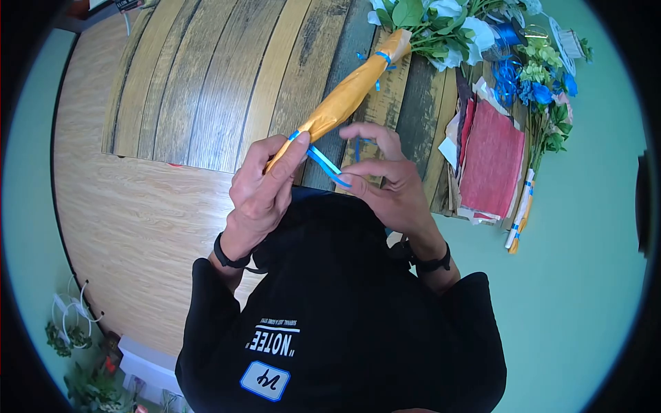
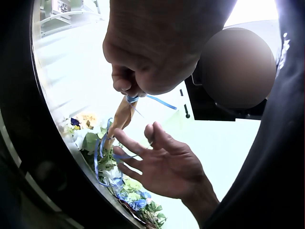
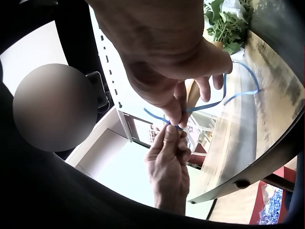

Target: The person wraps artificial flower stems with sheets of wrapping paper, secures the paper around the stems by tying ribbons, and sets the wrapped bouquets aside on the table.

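Grips the narrow lower end of the orange-wrapped stems point(image 1: 351, 93) with the left hand point(image 1: 258, 184), with fingers curled close and thumb laid right at the lower tie. Pinches the blue ribbon point(image 1: 323, 160) between thumb and index finger of the right hand point(image 1: 396, 184), with the other fingers spread apart, just to the right of the left hand and a little nearer the body.

Holds the bundle slantwise across the near edge of the worktop point(image 1: 220, 76), long axis running from the left hand forward and to the right, up to the white flowers point(image 1: 478, 31) at the far end. Leaves the upper tie point(image 1: 383, 58) well ahead of both hands, near those flowers.

Seems to depend, for the coming move, on the short span between pinch and lower tie: leftward and slightly forward of the right hand, across the bundle's axis rather than along it. Has the left hand nearer, right at that tie. Overlaps fingertips of both hands in the right wrist view; impossible to say from there whether touching. Probably calls for a firm left hold, so as not to roll the bundle under a sideways pull.
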The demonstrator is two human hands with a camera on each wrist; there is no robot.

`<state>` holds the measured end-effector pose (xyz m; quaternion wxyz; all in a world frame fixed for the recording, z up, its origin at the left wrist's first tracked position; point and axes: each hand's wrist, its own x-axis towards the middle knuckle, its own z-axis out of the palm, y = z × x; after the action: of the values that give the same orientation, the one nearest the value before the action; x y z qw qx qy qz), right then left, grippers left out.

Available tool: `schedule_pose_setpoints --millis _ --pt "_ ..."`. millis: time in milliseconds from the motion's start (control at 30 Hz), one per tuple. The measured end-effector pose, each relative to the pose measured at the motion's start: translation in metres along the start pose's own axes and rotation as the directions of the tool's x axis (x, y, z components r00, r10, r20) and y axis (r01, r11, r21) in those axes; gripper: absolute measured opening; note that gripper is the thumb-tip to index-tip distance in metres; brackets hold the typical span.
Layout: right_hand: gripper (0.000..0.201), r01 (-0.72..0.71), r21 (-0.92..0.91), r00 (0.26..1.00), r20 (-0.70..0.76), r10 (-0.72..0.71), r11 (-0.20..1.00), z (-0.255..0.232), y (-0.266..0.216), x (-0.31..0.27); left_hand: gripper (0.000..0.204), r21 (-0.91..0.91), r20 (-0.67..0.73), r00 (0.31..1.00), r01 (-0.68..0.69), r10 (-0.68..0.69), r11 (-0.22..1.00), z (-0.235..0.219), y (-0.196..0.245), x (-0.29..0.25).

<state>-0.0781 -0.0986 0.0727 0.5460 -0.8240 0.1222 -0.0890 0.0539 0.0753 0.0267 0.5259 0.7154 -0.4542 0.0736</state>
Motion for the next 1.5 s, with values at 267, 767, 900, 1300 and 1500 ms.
schedule_pose_setpoints --millis 267,767,900,1300,1500 --pt "0.015 -0.393 0.486 0.919 0.18 0.351 0.78 -0.028 -0.029 0.005 0.057 0.083 0.151 0.971 -0.202 0.188 0.976 -0.004 -0.008 -0.003" --pt "0.027 -0.488 0.377 0.838 0.456 0.301 0.787 -0.019 -0.038 0.07 0.06 0.055 0.203 0.883 -0.441 0.422 0.896 0.003 -0.021 -0.013" --pt "0.029 -0.477 0.296 0.8 0.537 0.268 0.828 -0.013 -0.04 0.08 0.061 0.044 0.239 0.892 -0.406 0.385 0.913 0.001 -0.02 -0.015" --pt "0.032 -0.543 0.653 0.707 0.695 -0.131 0.528 -0.058 -0.031 0.192 0.061 0.042 0.242 0.921 -0.323 0.304 0.945 0.016 -0.009 -0.031" --pt "0.038 -0.141 -0.031 0.978 0.153 0.144 0.99 -0.031 -0.028 0.196 0.057 -0.01 0.194 0.946 -0.263 0.26 0.965 0.021 -0.001 -0.035"
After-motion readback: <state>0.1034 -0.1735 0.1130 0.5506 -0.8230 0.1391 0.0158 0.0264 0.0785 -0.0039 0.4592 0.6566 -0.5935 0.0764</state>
